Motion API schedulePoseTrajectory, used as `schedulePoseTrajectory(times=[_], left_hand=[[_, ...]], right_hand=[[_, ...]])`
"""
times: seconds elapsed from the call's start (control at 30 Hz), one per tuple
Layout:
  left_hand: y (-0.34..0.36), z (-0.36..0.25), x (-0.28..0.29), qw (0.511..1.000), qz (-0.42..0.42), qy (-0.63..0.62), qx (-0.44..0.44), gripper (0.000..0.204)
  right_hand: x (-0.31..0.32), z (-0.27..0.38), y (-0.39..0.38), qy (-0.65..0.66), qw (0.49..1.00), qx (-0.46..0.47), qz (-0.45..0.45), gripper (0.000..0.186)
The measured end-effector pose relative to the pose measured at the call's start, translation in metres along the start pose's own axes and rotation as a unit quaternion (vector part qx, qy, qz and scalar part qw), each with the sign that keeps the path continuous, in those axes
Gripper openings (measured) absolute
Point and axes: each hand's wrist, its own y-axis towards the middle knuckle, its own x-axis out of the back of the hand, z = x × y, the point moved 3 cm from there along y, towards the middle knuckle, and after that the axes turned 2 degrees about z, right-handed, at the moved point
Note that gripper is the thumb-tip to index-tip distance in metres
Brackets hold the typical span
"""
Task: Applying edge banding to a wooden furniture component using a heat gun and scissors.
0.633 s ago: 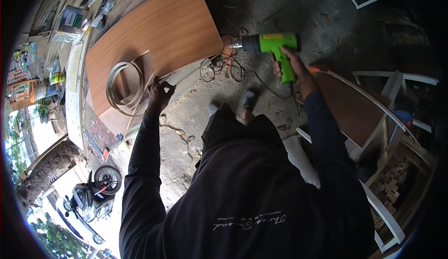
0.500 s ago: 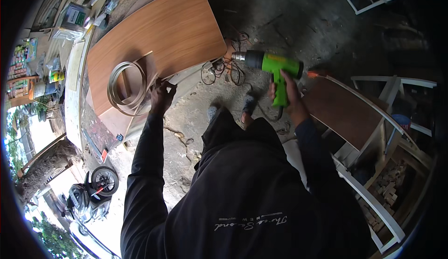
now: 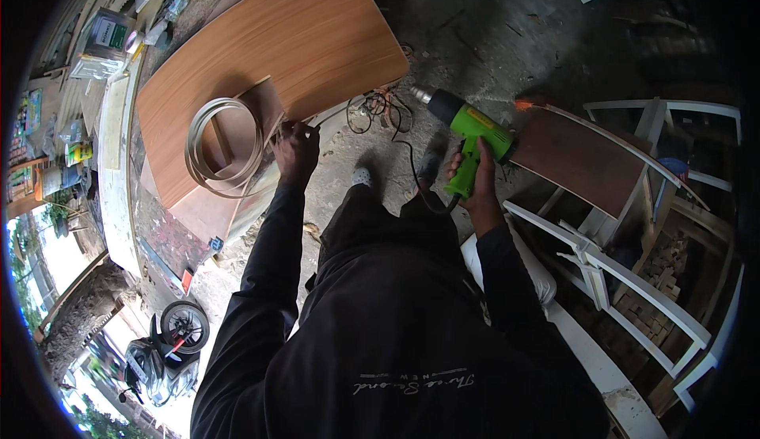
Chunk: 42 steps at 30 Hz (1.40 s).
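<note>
Heat gun is probably feeling top-heavy; right hand is wrapping its handle, best hold imo, right of the panel. Left hand's hugging panel's edge, can't tell if pinching.

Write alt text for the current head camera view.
A right hand grips a green heat gun, while the left hand is at the near edge of a wood-grain board. A pale coiled strip lies over the board, and a motorcycle shows at lower left.
</note>
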Motion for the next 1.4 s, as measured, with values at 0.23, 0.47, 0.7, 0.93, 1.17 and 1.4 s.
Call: schedulePoseTrajectory(times=[0.23,0.47,0.7,0.93,1.17,1.4], left_hand=[[0.0,0.01,-0.003,1.0,0.024,0.004,0.002,0.016],[0.004,0.004,-0.001,0.998,0.044,-0.01,0.032,0.015],[0.009,0.005,0.003,1.0,0.022,-0.006,0.012,0.013],[0.011,0.005,0.006,1.0,0.022,0.0,0.006,0.012],[0.012,0.006,0.004,0.999,0.023,0.028,0.004,0.01],[0.013,0.007,0.004,1.0,0.024,0.017,0.001,0.01]], right_hand=[[-0.014,-0.037,-0.006,0.012,0.998,0.051,0.02,0.053],[-0.018,-0.064,0.0,0.196,0.98,-0.005,0.014,0.052],[-0.007,-0.056,0.007,0.134,0.99,-0.007,0.032,0.052],[-0.009,-0.003,0.022,0.067,0.997,0.011,0.027,0.051],[-0.001,0.068,0.051,-0.039,0.998,-0.035,0.039,0.051],[-0.003,0.137,0.082,-0.133,0.981,-0.115,0.079,0.052]])
